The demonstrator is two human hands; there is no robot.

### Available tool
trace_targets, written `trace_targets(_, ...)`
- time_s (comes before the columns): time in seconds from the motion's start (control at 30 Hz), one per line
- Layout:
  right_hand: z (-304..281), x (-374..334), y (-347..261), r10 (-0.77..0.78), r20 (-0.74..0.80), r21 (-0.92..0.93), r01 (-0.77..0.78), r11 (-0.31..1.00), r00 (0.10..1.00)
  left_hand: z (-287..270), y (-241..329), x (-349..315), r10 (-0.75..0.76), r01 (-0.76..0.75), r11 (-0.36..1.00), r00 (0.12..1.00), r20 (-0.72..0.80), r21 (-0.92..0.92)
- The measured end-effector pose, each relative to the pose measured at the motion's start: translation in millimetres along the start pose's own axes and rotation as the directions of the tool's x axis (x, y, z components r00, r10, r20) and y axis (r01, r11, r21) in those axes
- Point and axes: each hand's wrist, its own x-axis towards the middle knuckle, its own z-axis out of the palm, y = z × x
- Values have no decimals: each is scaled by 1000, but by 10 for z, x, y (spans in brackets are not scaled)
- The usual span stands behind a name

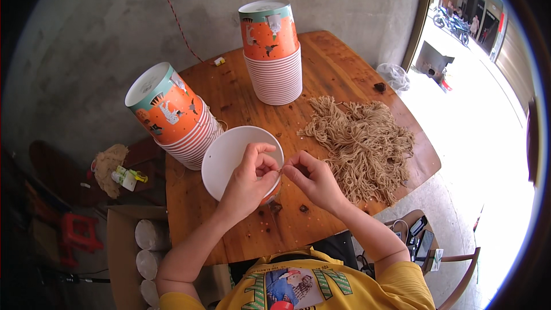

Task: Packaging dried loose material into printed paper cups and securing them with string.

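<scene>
A paper bucket, white inside with orange on its outer wall, stands tilted on the wooden table in front of me. My left hand reaches over its opening, thumb and fingertips pinched together at the right side of the rim. Facing it, my right hand pinches at the same spot just outside the rim. A short bit of thin tan cord shows between the fingertips; the rest of it is hidden. Right of my right hand lies a heap of loose tan cords.
Two stacks of nested orange-and-teal paper buckets stand upside down, one at the left and one at the back. A cardboard box with white rolled items is below the table's left edge. A chair holds small gadgets at right.
</scene>
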Motion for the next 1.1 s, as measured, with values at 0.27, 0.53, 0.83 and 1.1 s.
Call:
trace_targets(0.27, -58, 28, 3, -391, -82, -374, 335, 865, 917, -12, -53, 35, -59, 62, 993, 998, 33, -102)
trace_targets(0.53, -231, 102, -86, -610, 225, -656, 581, 482, 760, -25, -73, 53, -99, 103, 985, 994, 38, -139)
trace_targets(0.83, -176, 276, -209, -524, 282, -570, 580, 582, 804, -10, -85, 60, -139, 146, 979, 989, 57, -142)
trace_targets(1.1, -327, 419, -309, 369, 445, 75, -445, 893, 816, -34, -95, 29, -105, 112, 978, 993, 51, -176)
